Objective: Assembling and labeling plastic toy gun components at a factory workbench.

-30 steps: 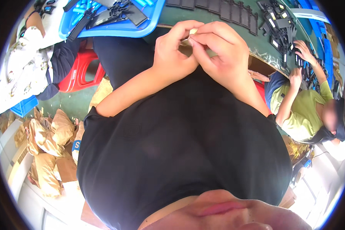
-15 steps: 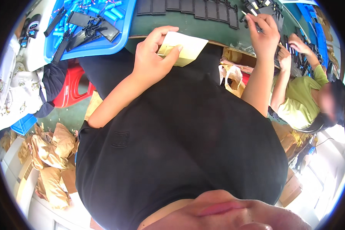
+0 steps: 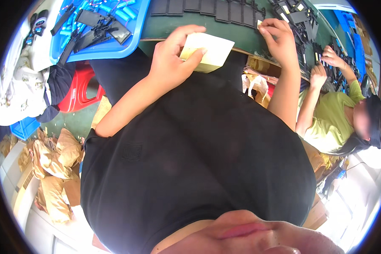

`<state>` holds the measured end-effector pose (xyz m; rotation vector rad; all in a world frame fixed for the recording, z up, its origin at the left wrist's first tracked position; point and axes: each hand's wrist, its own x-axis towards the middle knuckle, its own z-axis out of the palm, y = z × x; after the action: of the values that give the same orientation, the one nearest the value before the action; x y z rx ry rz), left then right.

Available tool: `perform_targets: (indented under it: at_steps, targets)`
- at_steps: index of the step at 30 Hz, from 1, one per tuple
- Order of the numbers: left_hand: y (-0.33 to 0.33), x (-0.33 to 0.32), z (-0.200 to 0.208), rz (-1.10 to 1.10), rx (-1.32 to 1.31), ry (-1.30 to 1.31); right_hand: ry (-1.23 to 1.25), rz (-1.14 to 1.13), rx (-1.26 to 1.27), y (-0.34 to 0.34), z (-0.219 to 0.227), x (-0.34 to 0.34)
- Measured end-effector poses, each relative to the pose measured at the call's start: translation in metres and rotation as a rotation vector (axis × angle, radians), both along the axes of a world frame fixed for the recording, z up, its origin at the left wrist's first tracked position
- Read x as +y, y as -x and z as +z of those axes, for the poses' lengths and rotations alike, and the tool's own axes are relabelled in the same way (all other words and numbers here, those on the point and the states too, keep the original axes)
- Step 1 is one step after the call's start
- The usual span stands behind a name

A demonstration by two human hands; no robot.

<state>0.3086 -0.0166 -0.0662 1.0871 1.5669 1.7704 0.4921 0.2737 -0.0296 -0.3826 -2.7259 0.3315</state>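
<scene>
My left hand (image 3: 173, 57) grips a folded pale yellow sheet (image 3: 209, 50), thumb on its face and fingers behind, in front of my body at the table's near edge. With thumb and forefinger my right hand (image 3: 278, 40) pinches a small whitish piece (image 3: 259, 24), perhaps a sticker. It is held at the right end of a row of flat black plastic cases (image 3: 230, 11) lying side by side on the green table (image 3: 190, 26). Whether the piece touches the last case I cannot tell.
At the left a blue tray (image 3: 136, 40) holds blue cylindrical cells and black parts. More black cases (image 3: 300, 21), some with white patches, are heaped at the right. A co-worker in a green top (image 3: 332, 118) handles black parts there. A red stool (image 3: 74, 93) stands at left.
My right hand has moved left and slightly down, bringing the small piece to the end of the row. My left hand and its sheet have shifted slightly right.
</scene>
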Motion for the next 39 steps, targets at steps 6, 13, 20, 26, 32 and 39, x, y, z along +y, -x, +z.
perform_targets:
  at_steps: [6,13,20,26,32,39]
  targets:
    - [-0.005,0.000,0.008,0.016,0.006,0.067,-0.162,-0.044,-0.025,0.003,0.020,-0.034]
    - [-0.009,0.002,0.020,0.103,0.278,0.158,0.165,0.192,0.242,0.050,0.043,-0.140]
    - [-0.008,0.001,0.018,0.200,0.402,0.106,-0.100,0.203,0.189,0.064,0.029,-0.159]
    - [-0.003,-0.005,0.019,0.188,0.281,0.158,0.995,-0.098,0.529,0.051,0.030,-0.124]
    - [-0.001,-0.009,0.007,0.134,-0.006,0.118,-0.296,-0.046,0.319,0.034,0.034,-0.029]
    - [0.001,-0.005,0.006,0.120,0.110,0.117,-0.391,0.015,0.078,0.043,0.016,-0.026]
